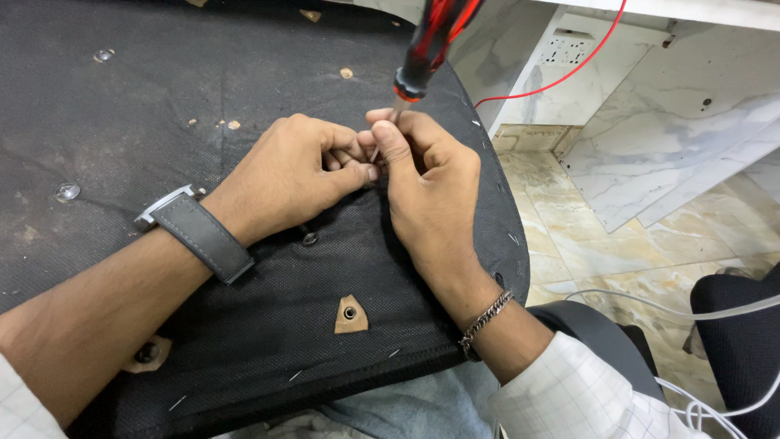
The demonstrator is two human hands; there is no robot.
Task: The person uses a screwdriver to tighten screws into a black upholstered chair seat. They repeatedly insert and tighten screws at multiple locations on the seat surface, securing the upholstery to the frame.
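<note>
A person has a black seat pad on their lap, with its underside up. Both hands meet near the middle of the pad, a bit toward its far edge. The right hand is curled shut around the thin metal part of a screwdriver, and the red and black handle sticks up above the knuckles. The left hand is curled too, and its fingertips pinch something tiny right beside the tip. The fingers hide that tiny thing, so I cannot tell what it is.

What could go wrong? The tip is very close to the left fingers. If the tool slips off, it could poke them. The pad only rests on the lap, so a hard push could make it tip or slide. Small sharp staples stick out near the right edge of the pad, close to the right wrist, and they could scratch skin or catch the bracelet. The tiny thing could also drop and roll off the pad onto the floor.

There is lots of room on the pad to the left of the hands, out past the watch. To the right of the hands the pad ends soon with a curved edge, and then comes the floor. A screw hole sits on the pad nearer the body than the hands. A red wire hangs beyond the pad's far right corner, and white cables lie to the right of the pad, low down.
</note>
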